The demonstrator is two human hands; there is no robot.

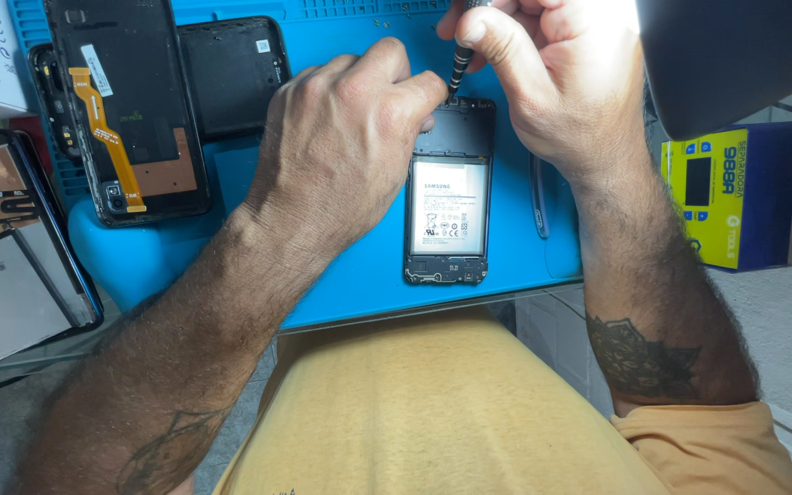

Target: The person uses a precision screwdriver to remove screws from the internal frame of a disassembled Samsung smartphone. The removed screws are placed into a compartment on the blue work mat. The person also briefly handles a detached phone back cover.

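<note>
opened phones: 3 | back cover: 1 | screwdriver: 1 | blue mat: 1

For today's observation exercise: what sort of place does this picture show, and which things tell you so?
Probably a phone repair bench. An opened phone lies on a blue work mat, a screwdriver is at its top edge, and other dismantled phones lie alongside.
</note>
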